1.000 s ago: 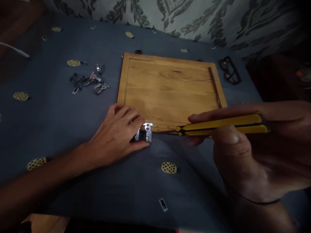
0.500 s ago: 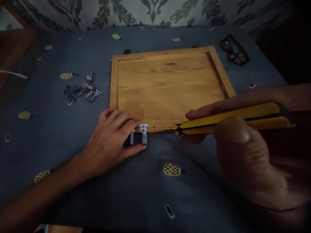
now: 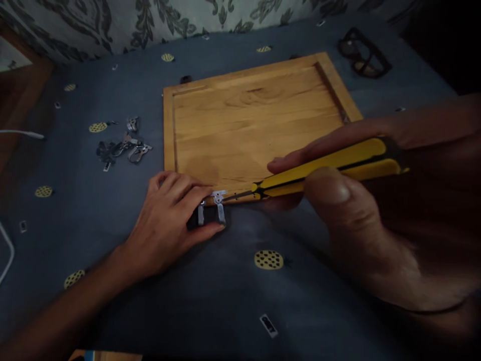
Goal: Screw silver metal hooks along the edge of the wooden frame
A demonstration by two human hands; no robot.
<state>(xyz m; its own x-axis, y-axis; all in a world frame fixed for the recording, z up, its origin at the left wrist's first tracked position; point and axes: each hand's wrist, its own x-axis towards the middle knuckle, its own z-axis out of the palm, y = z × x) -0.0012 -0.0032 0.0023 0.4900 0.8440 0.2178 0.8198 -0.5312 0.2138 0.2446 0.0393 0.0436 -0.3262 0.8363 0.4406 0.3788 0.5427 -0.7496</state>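
Note:
A wooden board (image 3: 255, 115) with a raised rim lies on the blue patterned cloth. At its near edge sits a small metal bracket (image 3: 219, 205) with a screw in its upper plate and a strip pointing towards me. My left hand (image 3: 169, 215) is closed on it, thumb on the strip's end and fingers on the board. A second metal strip (image 3: 201, 213) shows between thumb and fingers. My right hand (image 3: 349, 210) grips a screwdriver (image 3: 323, 165) by its yellow and black handle. The screwdriver's tip reaches the screw on the bracket at a low slant.
Several loose metal brackets (image 3: 126, 145) lie left of the board. Black-framed glasses (image 3: 364, 55) rest at the far right. A white cable (image 3: 22, 133) enters from the left. Behind stands a patterned curtain or wall (image 3: 195, 17).
My right hand has moved left with the screwdriver, bringing its tip to the bracket's screw. My left hand stays on the bracket. The view has tilted slightly.

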